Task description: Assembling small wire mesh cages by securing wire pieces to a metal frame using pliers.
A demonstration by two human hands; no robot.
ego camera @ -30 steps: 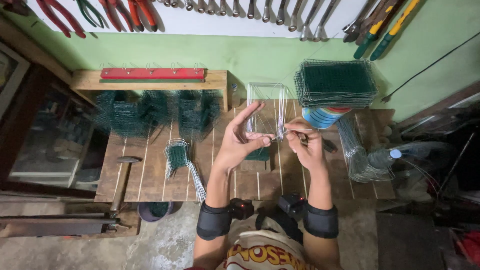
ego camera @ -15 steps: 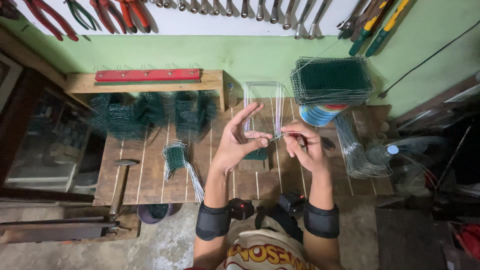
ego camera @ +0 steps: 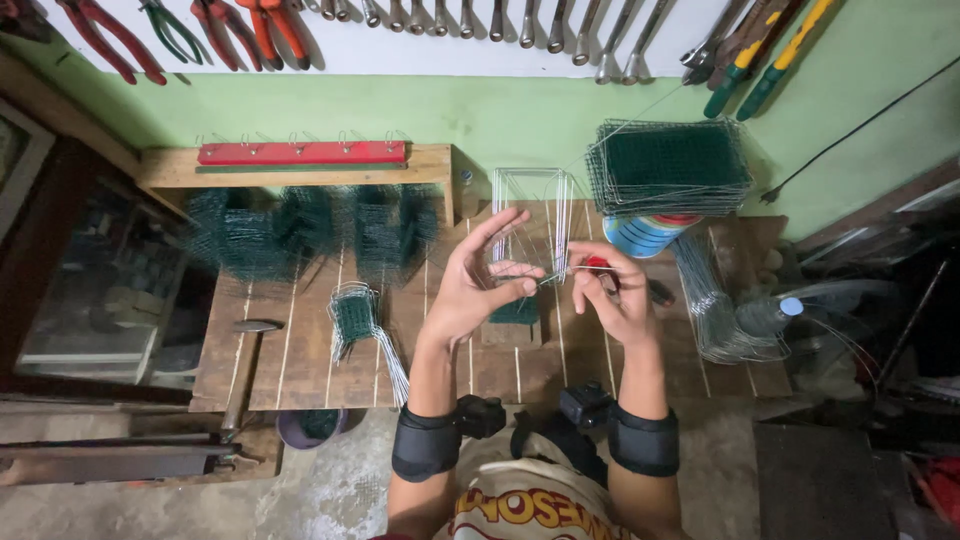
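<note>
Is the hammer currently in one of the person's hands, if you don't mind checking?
No, the hammer lies on the left edge of the wooden bench, while the left hand and right hand pinch a thin wire.

Hidden and cut-off parts at the desk [ego camera: 300,350]

The pliers [ego camera: 110,40] and wrenches [ego camera: 520,20] on the wall lose their tops to the upper edge. The thin wire [ego camera: 555,275] between the hands is too fine to follow, and the right hand [ego camera: 610,295] covers most of a red-handled tool [ego camera: 597,263].
</note>
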